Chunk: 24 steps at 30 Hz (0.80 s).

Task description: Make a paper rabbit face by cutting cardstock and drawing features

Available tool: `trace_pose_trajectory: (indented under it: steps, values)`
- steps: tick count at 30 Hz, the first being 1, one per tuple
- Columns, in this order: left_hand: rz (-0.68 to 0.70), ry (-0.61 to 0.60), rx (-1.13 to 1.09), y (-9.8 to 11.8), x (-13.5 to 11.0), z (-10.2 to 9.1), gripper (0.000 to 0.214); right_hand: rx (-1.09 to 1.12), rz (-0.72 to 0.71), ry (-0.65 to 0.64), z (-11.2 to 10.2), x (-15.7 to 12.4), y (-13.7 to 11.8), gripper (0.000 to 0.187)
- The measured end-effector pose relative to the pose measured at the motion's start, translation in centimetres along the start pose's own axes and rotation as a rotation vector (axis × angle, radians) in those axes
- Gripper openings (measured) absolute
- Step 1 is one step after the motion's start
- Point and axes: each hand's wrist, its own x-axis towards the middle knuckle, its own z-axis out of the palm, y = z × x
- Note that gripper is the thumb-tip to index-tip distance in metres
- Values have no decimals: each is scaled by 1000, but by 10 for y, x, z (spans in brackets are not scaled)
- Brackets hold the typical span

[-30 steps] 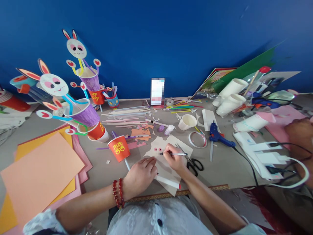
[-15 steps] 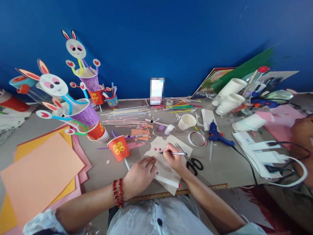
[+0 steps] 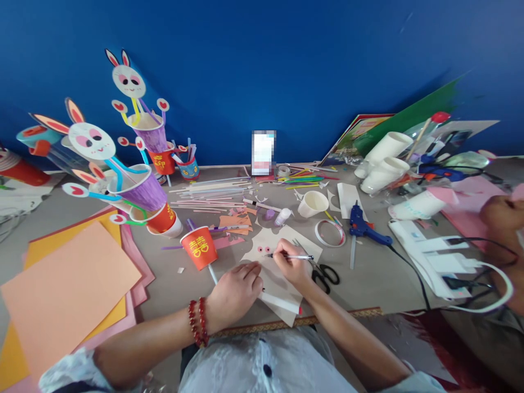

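Note:
My right hand grips a pen, its tip on a white paper sheet beneath two small pink-and-black eye shapes. Flat on the sheet's left side rests my left hand, fingers extended and holding nothing. A white marker with a red end lies on the paper between my forearms. Black-handled scissors sit just right of my right hand, their blades partly under it. Left of my left hand is a red paper cup with a white straw.
Rabbit figures made of cups stand at left, near stacked coloured paper. A blue glue gun, tape roll and corded power strip lie at right. Another person's hand is at the right edge. A phone leans on the wall.
My hands and the pen stay almost in place. At the right edge, the other person's hand has shifted slightly.

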Motion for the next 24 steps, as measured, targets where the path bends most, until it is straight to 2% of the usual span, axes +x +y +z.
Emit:
trace_pose_trajectory:
  steps: [8,13,24]
  values:
    - [-5,11,1,0,1,-1,13,29,7,32,-3,0,-5,22]
    - [1,6,4,0,0,1,14,29,-15,-17,-2,0,-4,20]
    - [1,-7,22,1,0,-1,14,34,-60,-39,0,2,-4,20]
